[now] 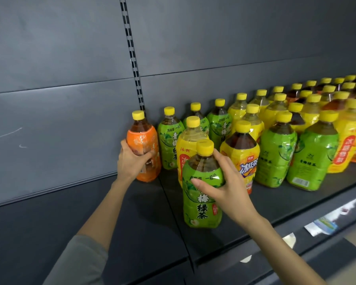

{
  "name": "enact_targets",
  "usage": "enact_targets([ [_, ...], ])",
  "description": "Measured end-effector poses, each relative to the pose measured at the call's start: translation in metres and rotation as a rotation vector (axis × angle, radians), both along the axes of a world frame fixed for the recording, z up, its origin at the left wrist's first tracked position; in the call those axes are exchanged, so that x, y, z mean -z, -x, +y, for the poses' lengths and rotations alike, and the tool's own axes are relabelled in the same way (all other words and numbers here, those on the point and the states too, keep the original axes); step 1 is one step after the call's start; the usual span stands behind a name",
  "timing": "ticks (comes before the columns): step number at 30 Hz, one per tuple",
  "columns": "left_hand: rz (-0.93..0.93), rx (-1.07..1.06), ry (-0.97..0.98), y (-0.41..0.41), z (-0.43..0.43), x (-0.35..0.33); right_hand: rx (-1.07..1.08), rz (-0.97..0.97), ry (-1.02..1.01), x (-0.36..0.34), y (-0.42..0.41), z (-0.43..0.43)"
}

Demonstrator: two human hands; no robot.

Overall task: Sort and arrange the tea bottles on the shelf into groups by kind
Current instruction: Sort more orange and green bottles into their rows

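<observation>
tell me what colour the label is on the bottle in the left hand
Orange, on the bottle gripped by the left hand; the head view shows it best.

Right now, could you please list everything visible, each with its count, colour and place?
Orange bottle: one, orange label, far left by the back wall, held.
Green bottle: one held at the front; several more green behind and to the right.
Yellow bottles: many, yellow labels, middle and right rows.
Caps: all yellow.
Shelf: one, dark grey, bare on the left.
Back wall: dark grey panels.
Left hand: grips the orange bottle.
Right hand: grips the green bottle.
</observation>
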State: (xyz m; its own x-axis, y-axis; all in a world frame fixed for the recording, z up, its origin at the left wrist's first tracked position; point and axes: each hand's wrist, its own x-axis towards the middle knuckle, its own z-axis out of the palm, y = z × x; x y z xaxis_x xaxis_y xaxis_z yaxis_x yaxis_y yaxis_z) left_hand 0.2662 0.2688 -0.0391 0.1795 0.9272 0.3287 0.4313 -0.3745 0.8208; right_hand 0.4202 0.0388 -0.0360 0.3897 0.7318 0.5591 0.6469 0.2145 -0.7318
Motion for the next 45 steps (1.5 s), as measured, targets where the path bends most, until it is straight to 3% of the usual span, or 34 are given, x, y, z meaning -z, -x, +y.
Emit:
enact_targets([
  [9, -0.099, 0.077, 0.034, 0.046, -0.064, 0.009, 0.15, -0.039, 0.001, -0.002, -0.009, -0.024],
  [14, -0.232, 0.184, 0.082, 0.058, -0.117, 0.012, 0.164, 0.0, -0.047, -0.002, -0.005, -0.038],
  [25, -0.307, 0.293, 0.048, 0.048, -0.173, 0.021, 0.163, 0.048, -0.078, -0.007, -0.006, -0.074],
  [37, -0.463, 0.385, -0.026, -0.054, -0.25, 0.016, 0.053, 0.126, -0.111, -0.015, -0.102, -0.147],
  [45, -0.428, 0.351, -0.051, -0.164, -0.29, 0.017, -0.005, 0.09, -0.061, -0.018, -0.182, -0.201],
])
